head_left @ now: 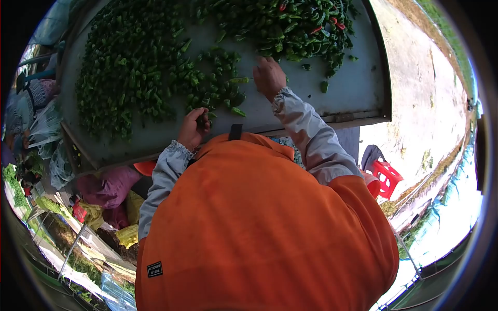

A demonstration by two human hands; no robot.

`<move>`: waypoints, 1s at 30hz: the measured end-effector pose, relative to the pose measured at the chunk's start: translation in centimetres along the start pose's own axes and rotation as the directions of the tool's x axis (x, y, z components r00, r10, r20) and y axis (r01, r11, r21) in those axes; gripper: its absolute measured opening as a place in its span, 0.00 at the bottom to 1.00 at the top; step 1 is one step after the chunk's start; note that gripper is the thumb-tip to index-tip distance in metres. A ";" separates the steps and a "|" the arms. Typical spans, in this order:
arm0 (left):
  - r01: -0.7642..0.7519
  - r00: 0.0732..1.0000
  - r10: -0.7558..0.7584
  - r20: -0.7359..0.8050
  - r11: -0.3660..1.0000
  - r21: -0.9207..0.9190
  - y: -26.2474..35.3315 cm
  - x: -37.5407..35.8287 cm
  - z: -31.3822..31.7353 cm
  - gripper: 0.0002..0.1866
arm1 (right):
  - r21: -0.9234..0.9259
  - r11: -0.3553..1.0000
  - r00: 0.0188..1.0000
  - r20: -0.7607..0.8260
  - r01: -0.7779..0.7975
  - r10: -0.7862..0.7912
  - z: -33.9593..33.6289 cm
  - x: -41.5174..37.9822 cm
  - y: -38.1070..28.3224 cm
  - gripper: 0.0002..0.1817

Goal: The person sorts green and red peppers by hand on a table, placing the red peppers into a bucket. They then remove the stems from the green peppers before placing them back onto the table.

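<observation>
Green peppers lie in a wide heap [129, 67] on the left of a grey table [358, 88], and a second heap [290, 31] with a few red ones is at the top right. My left hand [195, 127] is at the near edge of the left heap, its fingers curled around something dark green that looks like peppers. My right hand [269, 78] touches the near edge of the right heap, fingers bent; its fingertips and anything in them are hidden. Both arms wear grey sleeves, over which an orange garment [259, 217] shows.
The table has a raised rim [358, 117] along its near side. Pink sacks [111, 186] and yellow bags [129, 234] lie below left. Clear plastic bags [47, 124] hang at the left. A red plastic stool [386, 179] stands at the right.
</observation>
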State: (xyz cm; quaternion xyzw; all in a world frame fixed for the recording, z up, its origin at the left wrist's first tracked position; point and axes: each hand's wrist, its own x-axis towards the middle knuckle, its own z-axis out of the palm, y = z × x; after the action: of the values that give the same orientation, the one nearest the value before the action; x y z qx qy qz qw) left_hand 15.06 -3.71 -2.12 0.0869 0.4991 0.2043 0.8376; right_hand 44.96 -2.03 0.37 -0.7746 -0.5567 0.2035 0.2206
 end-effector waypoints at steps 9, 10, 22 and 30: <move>-0.016 0.997 0.009 -0.082 0.996 -0.085 -0.4 -2.1 -2.0 0.08 | 0.166 0.984 0.997 -0.024 -0.067 0.072 3.6 0.3 5.7 0.16; -0.025 0.998 0.021 -0.056 0.997 -0.078 -0.1 -2.3 -1.4 0.08 | 0.531 0.813 0.971 0.123 -0.238 0.204 2.8 -0.3 3.9 0.14; -0.044 0.989 0.050 0.141 0.998 -0.043 2.0 -2.5 4.0 0.11 | 0.745 -0.285 0.790 0.607 -0.604 -0.087 1.8 -4.2 -1.8 0.14; -0.034 0.999 0.030 -0.045 0.997 -0.074 -0.1 -2.6 3.0 0.13 | 0.615 0.783 0.768 0.460 0.086 -0.446 2.8 -9.9 -7.4 0.24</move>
State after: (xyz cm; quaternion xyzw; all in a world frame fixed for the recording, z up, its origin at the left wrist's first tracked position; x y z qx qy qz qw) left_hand 16.59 -4.71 1.44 0.0590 0.5079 0.2382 0.8257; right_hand 34.75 -9.04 2.98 -0.4820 -0.6204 0.5496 0.2841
